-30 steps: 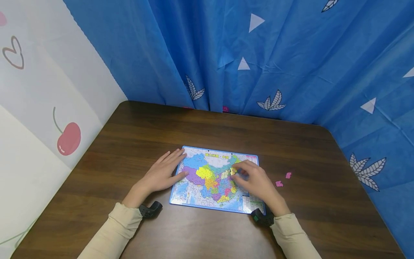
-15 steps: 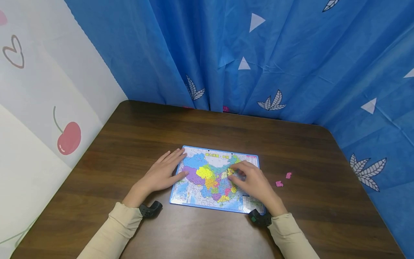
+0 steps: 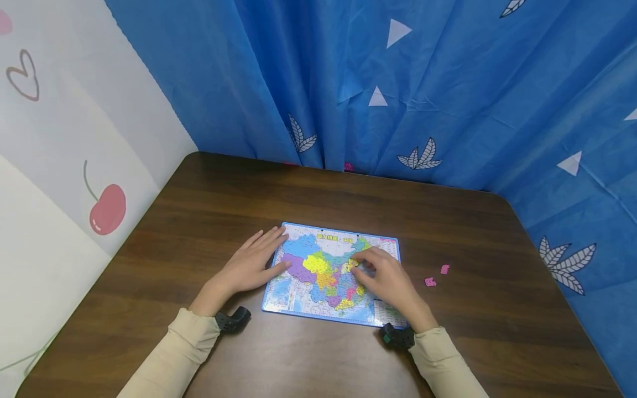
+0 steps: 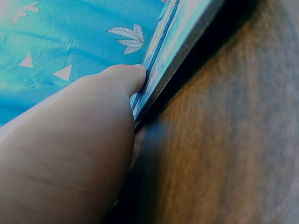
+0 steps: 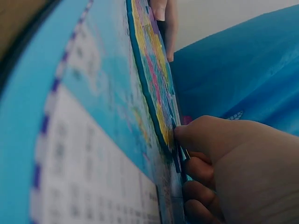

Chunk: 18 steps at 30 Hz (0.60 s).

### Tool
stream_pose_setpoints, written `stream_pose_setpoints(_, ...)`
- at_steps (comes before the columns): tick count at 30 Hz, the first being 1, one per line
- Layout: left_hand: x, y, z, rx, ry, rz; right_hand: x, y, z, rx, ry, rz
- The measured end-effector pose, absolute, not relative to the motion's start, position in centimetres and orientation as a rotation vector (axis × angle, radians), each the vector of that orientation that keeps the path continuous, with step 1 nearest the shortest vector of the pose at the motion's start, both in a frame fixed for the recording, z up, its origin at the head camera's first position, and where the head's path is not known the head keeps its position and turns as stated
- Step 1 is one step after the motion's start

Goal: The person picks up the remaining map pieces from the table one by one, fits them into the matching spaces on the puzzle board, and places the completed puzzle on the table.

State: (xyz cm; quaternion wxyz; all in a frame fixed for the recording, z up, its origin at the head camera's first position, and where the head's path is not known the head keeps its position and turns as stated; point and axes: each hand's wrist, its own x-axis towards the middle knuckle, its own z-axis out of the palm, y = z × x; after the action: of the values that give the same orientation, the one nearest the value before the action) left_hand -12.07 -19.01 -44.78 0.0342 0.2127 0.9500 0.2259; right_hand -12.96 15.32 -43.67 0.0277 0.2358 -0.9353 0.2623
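Note:
A map jigsaw board (image 3: 318,318) with a blue rim and coloured province pieces lies flat on the table. My left hand (image 3: 252,264) rests on its left edge, fingers stretched out, and the left wrist view shows the thumb (image 4: 133,78) against the board's edge. Over the right part of the map, my right hand (image 3: 390,278) pinches a small yellow puzzle piece (image 3: 353,262) between thumb and index finger. In the right wrist view the fingertips are down at the map surface, mostly hiding the piece. Whether it lies flat in its gap I cannot tell.
Two loose pink puzzle pieces, a nearer one (image 3: 430,282) and a farther one (image 3: 445,269), lie on the wooden table (image 3: 239,193) right of the board. A blue curtain (image 3: 318,83) hangs behind the table, and a white printed wall covering (image 3: 59,138) stands at the left.
My right hand has shifted slightly left over the map with the yellow puzzle piece, then stayed nearly still. The left hand keeps its place on the board. The head view tilts a little.

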Motion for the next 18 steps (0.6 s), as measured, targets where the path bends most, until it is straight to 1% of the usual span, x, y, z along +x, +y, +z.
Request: stream_pose_setpoints(18,-12.24,-19.09,-44.84,0.636,2.91,0.666,-12.93,15.39,-44.32,0.768,-2.827,0.932)
